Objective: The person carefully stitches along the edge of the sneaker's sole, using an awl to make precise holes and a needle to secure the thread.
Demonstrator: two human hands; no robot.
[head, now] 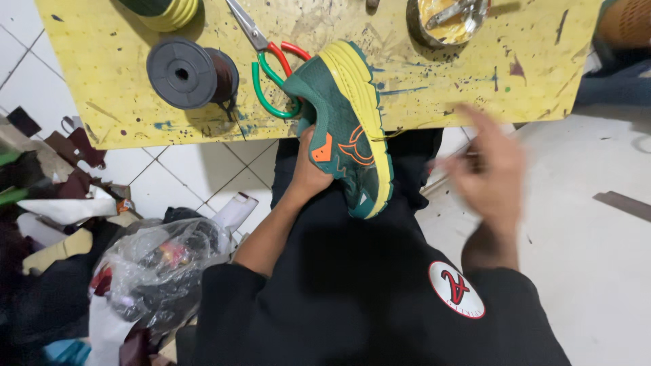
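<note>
The left hand (308, 169) grips the green sneaker (346, 129) on its side against the lap, yellow sole exposed, while the blurred right hand (491, 173) appears to pinch something thin, its closure indeterminable.

A single view, taken from a camera worn on the person's head, looks steeply down over the chest and lap. It sits close: the dark shirt fills the lower frame, and the hands appear at arm's reach. The top of the frame takes in the near edge of the yellow desk (108, 102), with the white tiled floor (597, 271) on either side (no second view overlaps it).
</note>
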